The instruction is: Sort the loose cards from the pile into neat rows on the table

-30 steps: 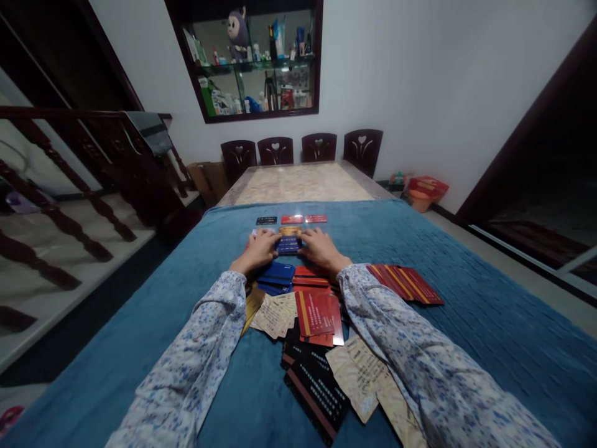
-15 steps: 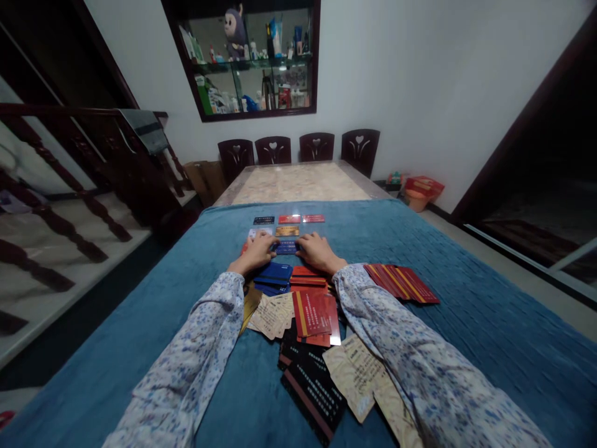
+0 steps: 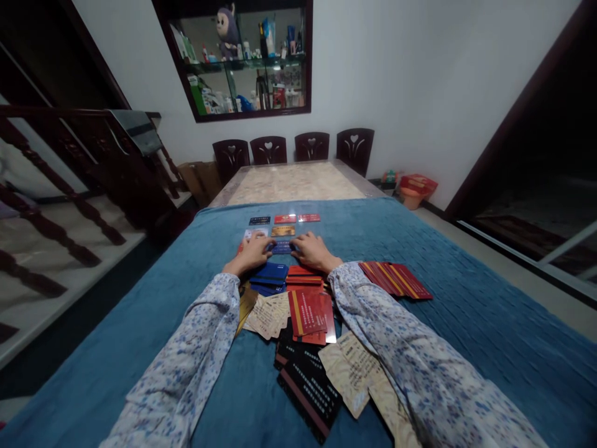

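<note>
A dark blue card [image 3: 281,247] lies flat on the blue cloth between my hands. My left hand [image 3: 255,252] has its curled fingers at the card's left end. At the right end, my right hand [image 3: 313,250] takes it with bent fingers. Just beyond are a gold card [image 3: 283,231] and a pale card [image 3: 256,233], the latter partly behind my left hand. Farther back is a row with a black card [image 3: 259,220], a red card [image 3: 285,219] and another red card [image 3: 309,218]. A red edge shows beside my left hand.
Nearer me lie blue cards [image 3: 269,275], orange cards [image 3: 305,277], red cards [image 3: 308,313], cream cards [image 3: 267,315] and black cards [image 3: 311,398], overlapping. A fanned red stack [image 3: 395,280] is beyond my right sleeve. The blue cloth [image 3: 140,323] covers the near part of the table.
The whole view has shifted slightly, so everything appears a little farther left. My hands stay at the two ends of the blue card, which keeps its place below the gold card.
</note>
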`<state>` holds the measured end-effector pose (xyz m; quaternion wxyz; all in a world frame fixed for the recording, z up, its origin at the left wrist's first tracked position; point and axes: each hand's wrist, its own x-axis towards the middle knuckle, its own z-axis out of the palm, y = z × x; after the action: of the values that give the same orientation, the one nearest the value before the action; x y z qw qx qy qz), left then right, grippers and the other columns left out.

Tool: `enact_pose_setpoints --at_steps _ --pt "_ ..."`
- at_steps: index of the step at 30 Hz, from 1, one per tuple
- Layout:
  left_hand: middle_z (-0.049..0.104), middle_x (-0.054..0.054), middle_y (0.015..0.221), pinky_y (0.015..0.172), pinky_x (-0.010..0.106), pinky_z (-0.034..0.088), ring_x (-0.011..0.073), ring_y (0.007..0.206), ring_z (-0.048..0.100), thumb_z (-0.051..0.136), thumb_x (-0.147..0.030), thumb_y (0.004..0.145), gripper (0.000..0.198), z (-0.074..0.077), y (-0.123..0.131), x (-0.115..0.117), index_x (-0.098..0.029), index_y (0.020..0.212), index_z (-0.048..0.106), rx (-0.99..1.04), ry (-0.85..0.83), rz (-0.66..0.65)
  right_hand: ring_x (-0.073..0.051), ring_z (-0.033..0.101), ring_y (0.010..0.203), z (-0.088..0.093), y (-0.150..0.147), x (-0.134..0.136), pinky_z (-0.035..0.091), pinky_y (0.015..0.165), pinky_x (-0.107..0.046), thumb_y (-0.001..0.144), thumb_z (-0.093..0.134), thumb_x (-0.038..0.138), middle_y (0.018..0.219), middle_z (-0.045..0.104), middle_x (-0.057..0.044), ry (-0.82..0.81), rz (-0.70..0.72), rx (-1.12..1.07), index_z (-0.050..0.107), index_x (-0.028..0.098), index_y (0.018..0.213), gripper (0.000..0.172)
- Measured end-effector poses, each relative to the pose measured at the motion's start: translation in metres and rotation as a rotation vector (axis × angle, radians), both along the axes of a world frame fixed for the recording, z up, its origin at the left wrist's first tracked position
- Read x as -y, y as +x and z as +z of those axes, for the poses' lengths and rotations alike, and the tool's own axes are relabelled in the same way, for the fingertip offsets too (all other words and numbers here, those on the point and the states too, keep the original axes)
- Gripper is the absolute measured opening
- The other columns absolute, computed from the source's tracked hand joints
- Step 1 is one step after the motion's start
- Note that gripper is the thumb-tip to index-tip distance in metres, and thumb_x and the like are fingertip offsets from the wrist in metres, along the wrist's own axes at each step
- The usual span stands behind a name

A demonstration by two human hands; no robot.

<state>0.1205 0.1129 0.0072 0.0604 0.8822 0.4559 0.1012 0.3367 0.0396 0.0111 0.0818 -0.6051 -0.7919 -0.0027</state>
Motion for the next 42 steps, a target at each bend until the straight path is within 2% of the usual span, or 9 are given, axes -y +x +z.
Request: enact_pose_setpoints --at_steps 12,18,29,37,42 --pt "0.07 0.011 0.13 0.111 0.06 0.036 0.0359 0.135 0.047 0.061 -0.015 0.084 0.04 -0.004 -0.001 0.0 -0.027 0.121 0.072 0.029 0.052 -0.001 -0.031 0.052 0.126 -0.002 0.001 -0.003 0.047 0.095 -0.043 0.103 0.054 0.038 0.144 0.064 -0.011 0.007 0.001 -0.002 0.063 0.029 0.14 0.04" --pt "0.071 0.012 0.128 0.108 0.059 0.041 0.037 0.135 0.048 0.063 -0.016 0.083 0.04 -0.003 0.001 0.002 -0.026 0.121 0.074 0.036 0.047 0.013 -0.032 0.052 0.124 0.001 0.0 -0.001 0.047 0.093 -0.043 0.102 0.054 0.039 0.142 0.065 -0.011 0.001 -0.009 0.006 0.065 0.031 0.139 0.039" --pt "0.068 0.013 0.129 0.108 0.057 0.04 0.0357 0.132 0.046 0.061 -0.019 0.085 0.038 -0.001 -0.001 0.001 -0.025 0.12 0.075 0.016 0.092 -0.04 -0.033 0.048 0.125 0.007 0.001 0.003 0.042 0.094 -0.045 0.101 0.054 0.037 0.138 0.067 -0.013 0.027 0.008 0.032 0.068 0.026 0.134 0.038" --pt "0.067 0.011 0.133 0.108 0.059 0.036 0.0372 0.137 0.043 0.057 -0.019 0.089 0.037 0.007 -0.001 0.008 -0.026 0.119 0.075 -0.047 0.11 -0.07 -0.035 0.047 0.122 0.018 0.0 0.002 0.04 0.092 -0.048 0.099 0.052 0.038 0.133 0.069 -0.015 0.053 0.031 0.017 0.073 0.025 0.125 0.036" --pt "0.068 0.011 0.135 0.108 0.06 0.035 0.0391 0.139 0.043 0.059 -0.016 0.086 0.036 0.017 0.002 0.014 -0.026 0.116 0.076 -0.091 0.09 -0.094 -0.034 0.047 0.122 0.024 0.002 0.006 0.037 0.09 -0.045 0.1 0.053 0.037 0.132 0.07 -0.012 0.068 0.075 0.042 0.074 0.025 0.122 0.033"
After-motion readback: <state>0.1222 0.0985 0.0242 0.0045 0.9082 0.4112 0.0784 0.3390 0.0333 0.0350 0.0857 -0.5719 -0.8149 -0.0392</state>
